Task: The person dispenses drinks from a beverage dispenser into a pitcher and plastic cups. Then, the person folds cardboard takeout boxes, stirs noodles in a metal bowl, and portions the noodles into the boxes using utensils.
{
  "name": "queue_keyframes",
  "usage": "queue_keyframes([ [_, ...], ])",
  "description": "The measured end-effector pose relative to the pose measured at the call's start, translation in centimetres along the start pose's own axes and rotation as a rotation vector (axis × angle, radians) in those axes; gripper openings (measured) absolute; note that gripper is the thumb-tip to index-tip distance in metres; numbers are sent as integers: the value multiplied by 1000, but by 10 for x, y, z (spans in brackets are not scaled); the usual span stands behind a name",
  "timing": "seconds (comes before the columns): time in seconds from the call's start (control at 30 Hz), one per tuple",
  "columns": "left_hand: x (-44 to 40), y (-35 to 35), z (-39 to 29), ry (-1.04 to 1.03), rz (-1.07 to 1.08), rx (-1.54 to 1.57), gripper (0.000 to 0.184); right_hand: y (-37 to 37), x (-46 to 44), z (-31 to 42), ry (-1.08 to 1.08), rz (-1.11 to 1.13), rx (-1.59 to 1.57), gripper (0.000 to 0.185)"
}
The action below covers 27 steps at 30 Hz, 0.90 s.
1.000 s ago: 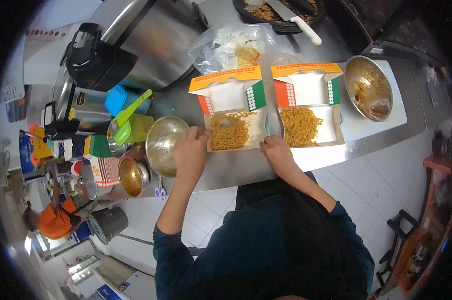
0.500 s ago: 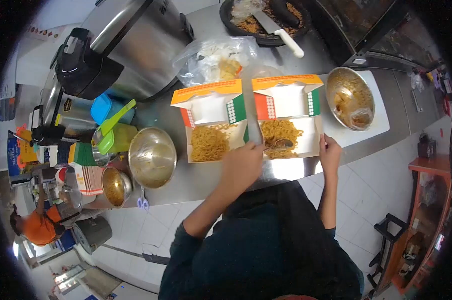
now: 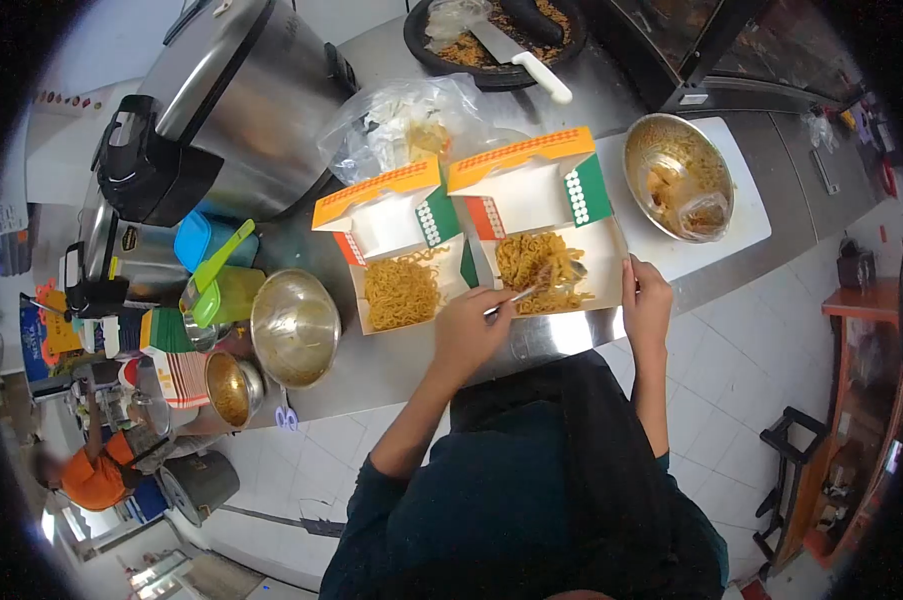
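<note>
My left hand [image 3: 473, 325] is closed around the handle of a metal spoon [image 3: 516, 298], whose bowl is among the noodles [image 3: 533, 262] of the right takeaway box [image 3: 603, 262]. My right hand [image 3: 647, 303] pinches that box's near right corner. The box lies open, turned a little, its orange, red and green lid raised at the back. Close beside it on the left is a second open box [image 3: 361, 292], also with noodles [image 3: 401, 292]; no hand touches it.
Left are a metal bowl [image 3: 296, 328], a smaller bowl [image 3: 233, 388], green and blue containers, purple-handled scissors [image 3: 286, 412] and steel cookers [image 3: 241, 110]. Behind are a plastic bag [image 3: 396, 125] and a knife [image 3: 521, 58] on a mortar. Right, a bowl [image 3: 677, 165] rests on a white board [image 3: 746, 215]. A person [image 3: 96, 478] stands far left.
My left hand moved from the left box to the right one, with the spoon now in its noodles. My right hand went from between the boxes to the right box's corner. That box has turned.
</note>
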<state>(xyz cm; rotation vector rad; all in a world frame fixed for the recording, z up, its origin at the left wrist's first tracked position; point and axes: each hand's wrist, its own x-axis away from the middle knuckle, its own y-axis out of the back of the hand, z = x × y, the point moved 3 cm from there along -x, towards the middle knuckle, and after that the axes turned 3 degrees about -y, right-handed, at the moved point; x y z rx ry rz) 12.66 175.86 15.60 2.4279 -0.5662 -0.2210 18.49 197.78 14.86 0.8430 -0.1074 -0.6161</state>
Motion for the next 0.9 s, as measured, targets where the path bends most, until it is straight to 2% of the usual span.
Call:
queue_keyframes([
  [0.03, 4, 10, -2, -7, -39, -10, 15, -4, -1, -7, -12, 21, 12, 23],
  [0.13, 6, 41, -21, 18, 37, -174, 14, -15, -2, -19, -32, 72, 13, 25],
  [0.23, 5, 57, -24, -54, -7, -146, 13, -25, -3, -28, -52, 106, -32, 25],
  [0.43, -3, 84, -40, -16, -57, -5, 13, -32, -4, -30, -24, 95, -61, 27],
  [0.63, -11, 114, -80, -115, -87, -74, 14, -33, -5, -34, -49, 106, -72, 29],
  [0.73, -16, 123, -90, -173, -120, 19, 15, -35, -5, -35, -37, 91, -85, 29],
  [0.83, -19, 135, -104, -101, -49, -18, 13, -36, -5, -37, -25, 81, -114, 29],
  [0.9, -21, 141, -111, -133, -41, -23, 14, -34, -5, -35, -82, 135, -125, 29],
])
